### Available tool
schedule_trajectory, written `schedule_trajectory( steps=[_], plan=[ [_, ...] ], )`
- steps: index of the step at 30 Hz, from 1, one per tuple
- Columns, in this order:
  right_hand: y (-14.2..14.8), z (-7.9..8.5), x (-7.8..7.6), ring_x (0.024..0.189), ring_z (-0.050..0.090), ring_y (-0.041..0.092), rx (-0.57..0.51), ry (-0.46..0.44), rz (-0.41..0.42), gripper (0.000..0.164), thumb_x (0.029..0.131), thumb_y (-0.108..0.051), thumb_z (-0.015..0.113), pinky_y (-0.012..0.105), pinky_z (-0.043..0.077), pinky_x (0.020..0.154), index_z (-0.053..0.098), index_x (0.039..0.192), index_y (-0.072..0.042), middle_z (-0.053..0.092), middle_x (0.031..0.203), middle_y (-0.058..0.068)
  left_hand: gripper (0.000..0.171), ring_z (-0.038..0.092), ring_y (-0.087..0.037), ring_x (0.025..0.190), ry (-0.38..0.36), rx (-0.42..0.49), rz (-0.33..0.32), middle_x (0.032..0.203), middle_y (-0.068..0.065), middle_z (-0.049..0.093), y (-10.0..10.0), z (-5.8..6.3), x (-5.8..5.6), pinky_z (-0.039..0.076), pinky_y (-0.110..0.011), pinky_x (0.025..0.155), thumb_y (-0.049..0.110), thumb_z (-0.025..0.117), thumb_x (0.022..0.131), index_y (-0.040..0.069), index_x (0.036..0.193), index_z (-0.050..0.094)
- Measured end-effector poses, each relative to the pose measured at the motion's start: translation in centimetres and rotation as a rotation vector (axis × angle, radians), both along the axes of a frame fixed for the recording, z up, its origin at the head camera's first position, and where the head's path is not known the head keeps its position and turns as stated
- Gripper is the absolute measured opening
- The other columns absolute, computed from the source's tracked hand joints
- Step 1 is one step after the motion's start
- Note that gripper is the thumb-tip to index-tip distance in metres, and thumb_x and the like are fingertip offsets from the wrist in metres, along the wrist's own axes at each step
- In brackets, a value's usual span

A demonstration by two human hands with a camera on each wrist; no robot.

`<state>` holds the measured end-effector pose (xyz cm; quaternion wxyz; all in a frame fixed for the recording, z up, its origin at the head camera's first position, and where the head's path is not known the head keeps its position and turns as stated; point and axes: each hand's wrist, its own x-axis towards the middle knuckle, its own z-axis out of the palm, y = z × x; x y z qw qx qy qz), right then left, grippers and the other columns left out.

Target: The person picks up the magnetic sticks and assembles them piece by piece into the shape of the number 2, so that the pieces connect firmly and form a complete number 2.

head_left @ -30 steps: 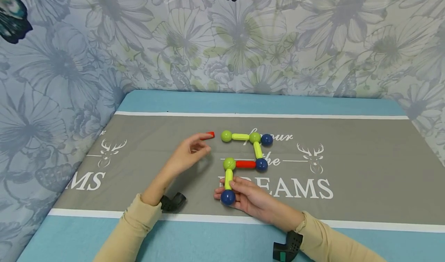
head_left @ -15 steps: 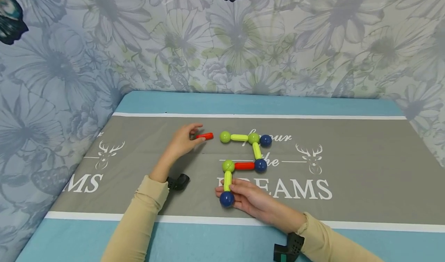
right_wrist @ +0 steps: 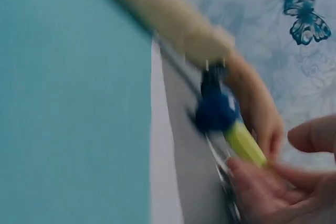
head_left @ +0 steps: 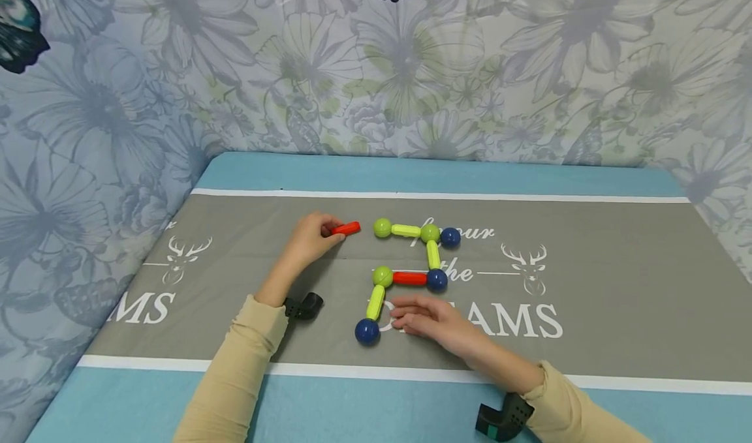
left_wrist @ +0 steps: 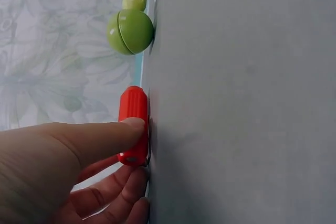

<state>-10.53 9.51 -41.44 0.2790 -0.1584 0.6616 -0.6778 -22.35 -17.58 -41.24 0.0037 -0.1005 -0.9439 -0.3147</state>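
In the head view, my left hand (head_left: pixel 310 239) pinches a loose red stick (head_left: pixel 346 228) between thumb and fingers, left of a green ball (head_left: pixel 382 228). The left wrist view shows my thumb lying on that red stick (left_wrist: pixel 134 103). A zigzag of toy sticks and balls lies on the runner: yellow-green sticks (head_left: pixel 433 255), another red stick (head_left: pixel 410 278), and blue balls (head_left: pixel 437 280). Its lowest stick (head_left: pixel 375 303) slants down to a blue ball (head_left: pixel 367 332). Just right of it my right hand (head_left: pixel 437 325) hovers with relaxed fingers, holding nothing.
A grey runner (head_left: pixel 617 286) with white lettering and deer heads covers the blue table (head_left: pixel 352 404). Black wrist devices (head_left: pixel 304 306) sit at both sleeves. Flowered cloth (head_left: pixel 411 71) hangs behind the table. One blue ball (head_left: pixel 450 237) sits beside the upper right green ball.
My right hand has let go of the lowest stick and drawn right; that stick's blue-ball end has swung left. My left hand has shifted its fingers on the loose red stick and now pinches it.
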Motion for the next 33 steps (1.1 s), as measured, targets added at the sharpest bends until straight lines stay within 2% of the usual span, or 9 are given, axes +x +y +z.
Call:
schedule_trajectory(
  steps=[3, 5, 7, 8, 11, 15, 22, 27, 33],
  plan=[
    [1.3, 0.3, -0.7, 0.096, 0.059, 0.017, 0.222, 0.485, -0.109, 0.026, 0.09, -0.002, 0.06, 0.029, 0.049, 0.08, 0.061, 0.115, 0.0, 0.061, 0.111, 0.008, 0.024, 0.054, -0.028, 0.082, 0.023, 0.031, -0.007, 0.094, -0.016, 0.06, -0.2, 0.1, 0.4, 0.046, -0.04, 0.07, 0.011, 0.071, 0.084, -0.003, 0.104, 0.067],
    [2.3, 0.5, -1.5, 0.096, 0.056, 0.017, 0.361, 0.767, -0.2, 0.023, 0.086, 0.001, 0.065, 0.033, 0.048, 0.08, 0.065, 0.108, -0.005, 0.06, 0.109, 0.005, 0.025, 0.055, -0.028, 0.081, 0.042, 0.063, -0.023, 0.094, -0.016, 0.06, -0.5, 0.2, 0.9, 0.047, -0.04, 0.07, 0.01, 0.071, 0.084, -0.003, 0.105, 0.067],
    [3.3, 0.6, -2.3, 0.099, 0.053, 0.021, 0.456, 0.937, -0.247, 0.026, 0.082, 0.002, 0.069, 0.038, 0.045, 0.083, 0.066, 0.107, -0.006, 0.058, 0.11, 0.006, 0.025, 0.057, -0.026, 0.081, 0.054, 0.109, -0.045, 0.094, -0.015, 0.061, -0.7, 0.6, 1.6, 0.049, -0.039, 0.07, 0.009, 0.072, 0.083, -0.003, 0.105, 0.068],
    [3.7, 0.5, -2.7, 0.102, 0.051, 0.023, 0.489, 0.98, -0.243, 0.028, 0.081, 0.001, 0.071, 0.041, 0.044, 0.085, 0.066, 0.107, -0.005, 0.057, 0.111, 0.008, 0.025, 0.057, -0.026, 0.08, 0.059, 0.133, -0.061, 0.093, -0.014, 0.061, -0.7, 0.9, 1.9, 0.05, -0.038, 0.069, 0.008, 0.073, 0.082, -0.002, 0.104, 0.068],
    [4.7, 0.3, -3.4, 0.103, 0.05, 0.026, 0.557, 0.972, -0.182, 0.033, 0.081, -0.003, 0.072, 0.043, 0.043, 0.086, 0.064, 0.113, -0.005, 0.054, 0.116, 0.012, 0.025, 0.058, -0.023, 0.078, 0.061, 0.193, -0.116, 0.09, -0.01, 0.061, -0.5, 1.7, 3.4, 0.051, -0.036, 0.069, 0.006, 0.074, 0.08, -0.001, 0.104, 0.068],
    [5.2, 0.0, -3.7, 0.088, 0.053, 0.021, 0.613, 0.895, -0.129, 0.039, 0.082, -0.004, 0.071, 0.034, 0.047, 0.074, 0.062, 0.119, -0.006, 0.055, 0.111, 0.008, 0.025, 0.057, -0.018, 0.078, 0.051, 0.257, -0.191, 0.09, -0.004, 0.061, 0.5, 2.6, 5.9, 0.051, -0.035, 0.07, 0.005, 0.075, 0.079, 0.002, 0.103, 0.07],
    [5.0, -0.3, -3.8, 0.075, 0.051, 0.011, 0.611, 0.815, -0.135, 0.038, 0.083, -0.007, 0.072, 0.028, 0.046, 0.063, 0.062, 0.12, -0.008, 0.055, 0.092, -0.001, 0.024, 0.056, -0.013, 0.079, 0.041, 0.285, -0.335, 0.092, 0.004, 0.062, 2.3, 2.4, 9.3, 0.051, -0.033, 0.07, 0.008, 0.076, 0.078, 0.008, 0.101, 0.071],
    [4.9, -0.5, -3.9, 0.072, 0.052, 0.009, 0.592, 0.791, -0.14, 0.038, 0.083, -0.009, 0.072, 0.027, 0.046, 0.061, 0.062, 0.119, -0.01, 0.056, 0.09, -0.002, 0.022, 0.056, -0.013, 0.083, 0.002, 0.229, -0.376, 0.095, 0.007, 0.061, 3.7, 2.0, 10.9, 0.05, -0.036, 0.073, 0.01, 0.077, 0.078, 0.011, 0.1, 0.072],
    [4.9, -0.7, -4.0, 0.071, 0.05, 0.01, 0.586, 0.798, -0.152, 0.037, 0.083, -0.007, 0.071, 0.027, 0.045, 0.06, 0.062, 0.118, -0.011, 0.055, 0.088, -0.003, 0.022, 0.05, -0.012, 0.089, 0.024, 0.046, -0.406, 0.094, 0.009, 0.058, 5.2, 1.9, 11.8, 0.047, -0.031, 0.074, 0.016, 0.078, 0.078, 0.015, 0.099, 0.073]
  ],
)
